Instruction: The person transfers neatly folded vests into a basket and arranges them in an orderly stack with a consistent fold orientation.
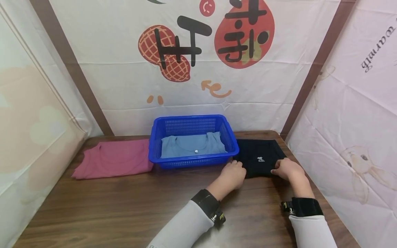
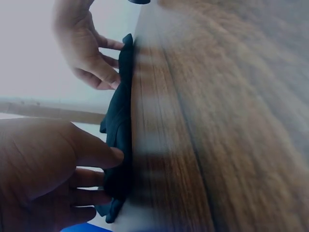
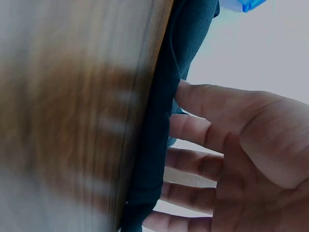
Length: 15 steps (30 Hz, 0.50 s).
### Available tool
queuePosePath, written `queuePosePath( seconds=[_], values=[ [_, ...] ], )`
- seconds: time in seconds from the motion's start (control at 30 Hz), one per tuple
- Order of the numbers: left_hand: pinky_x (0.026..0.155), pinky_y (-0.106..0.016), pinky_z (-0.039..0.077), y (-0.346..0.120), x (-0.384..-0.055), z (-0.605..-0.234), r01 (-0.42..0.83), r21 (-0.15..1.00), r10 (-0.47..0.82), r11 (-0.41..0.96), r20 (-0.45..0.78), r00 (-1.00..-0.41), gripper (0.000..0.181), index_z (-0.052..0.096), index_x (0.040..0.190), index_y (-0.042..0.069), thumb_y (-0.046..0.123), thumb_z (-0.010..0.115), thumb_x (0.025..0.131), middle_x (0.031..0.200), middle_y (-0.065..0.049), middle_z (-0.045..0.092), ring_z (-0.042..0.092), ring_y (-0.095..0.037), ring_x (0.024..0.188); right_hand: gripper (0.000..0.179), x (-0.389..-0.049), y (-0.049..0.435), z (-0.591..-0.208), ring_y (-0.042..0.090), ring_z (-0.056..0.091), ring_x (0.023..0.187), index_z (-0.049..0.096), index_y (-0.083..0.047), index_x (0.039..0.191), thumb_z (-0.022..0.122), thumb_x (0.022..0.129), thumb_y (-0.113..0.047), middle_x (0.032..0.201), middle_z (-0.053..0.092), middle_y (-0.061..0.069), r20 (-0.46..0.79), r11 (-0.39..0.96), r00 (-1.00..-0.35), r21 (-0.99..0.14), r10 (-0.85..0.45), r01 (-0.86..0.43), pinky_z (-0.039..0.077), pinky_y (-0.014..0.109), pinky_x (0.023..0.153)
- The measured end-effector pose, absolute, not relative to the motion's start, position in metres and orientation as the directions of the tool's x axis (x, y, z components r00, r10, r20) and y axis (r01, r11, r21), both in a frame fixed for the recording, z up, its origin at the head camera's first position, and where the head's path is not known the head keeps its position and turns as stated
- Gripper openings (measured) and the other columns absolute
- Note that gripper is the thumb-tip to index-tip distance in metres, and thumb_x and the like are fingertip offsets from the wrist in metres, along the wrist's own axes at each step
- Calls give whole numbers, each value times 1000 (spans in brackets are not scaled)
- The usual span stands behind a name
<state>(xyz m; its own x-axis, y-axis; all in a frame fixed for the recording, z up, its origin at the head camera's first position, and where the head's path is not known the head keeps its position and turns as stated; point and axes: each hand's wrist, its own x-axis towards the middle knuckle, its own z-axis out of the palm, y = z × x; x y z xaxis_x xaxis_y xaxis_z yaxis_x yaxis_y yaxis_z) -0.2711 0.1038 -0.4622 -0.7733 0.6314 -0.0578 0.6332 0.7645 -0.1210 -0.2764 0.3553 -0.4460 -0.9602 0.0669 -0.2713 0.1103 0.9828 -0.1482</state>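
A folded black garment (image 1: 260, 151) with a small white print lies at the right of the table. At its near left corner is my left hand (image 1: 233, 174); in the left wrist view the thumb and fingertips (image 2: 114, 153) touch the dark cloth. My right hand (image 1: 289, 168) is at the near right edge. Its thumb and spread, fairly straight fingers (image 3: 193, 162) rest against the cloth in the right wrist view. Beside the garment stands a blue plastic basket (image 1: 193, 162), holding a folded light-blue shirt (image 1: 193, 143) with its neckline showing.
To the basket's left lies a folded pink shirt (image 1: 121, 156). Brown wood-grain shows on the table (image 1: 124, 206), whose far right corner is rounded. White printed cloth (image 1: 198, 96) hangs behind the table and at both sides.
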Motion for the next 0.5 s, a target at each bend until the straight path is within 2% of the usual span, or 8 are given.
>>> queuePosePath(
  seconds=[0.07, 0.23, 0.4, 0.5],
  values=[
    [102, -34, 47, 103, -267, -460, 634, -117, 631, 764, -70, -773, 26, 74, 121, 22, 34, 62, 100, 121, 1, 64, 54, -18, 114, 38, -272, 355, -445, 33, 58, 91, 69, -4, 110, 70, 94, -38, 116, 57, 24, -268, 984, -962, -148, 54, 96, 50, 52, 80],
    [110, -34, 43, 99, -252, -456, 647, -134, 640, 751, -92, -762, 28, 75, 118, 23, 41, 64, 99, 121, 2, 65, 54, -17, 114, 33, -258, 352, -445, 30, 57, 86, 69, -6, 105, 71, 93, -37, 110, 58, 19, -262, 983, -964, -163, 38, 83, 50, 50, 76],
    [110, -34, 44, 94, -241, -455, 662, -138, 656, 737, -88, -749, 20, 77, 113, 24, 31, 64, 99, 117, 2, 66, 55, -17, 111, 30, -241, 345, -445, 29, 57, 83, 68, -9, 101, 73, 92, -37, 105, 57, 15, -245, 982, -968, -165, 47, 90, 50, 49, 73],
    [103, -32, 48, 90, -236, -456, 673, -158, 674, 723, -51, -737, 18, 78, 109, 25, 24, 64, 99, 110, 3, 68, 58, -17, 104, 29, -229, 341, -445, 28, 57, 81, 67, -10, 99, 73, 92, -37, 103, 57, 13, -234, 984, -971, -158, 42, 80, 50, 49, 72]
  ],
)
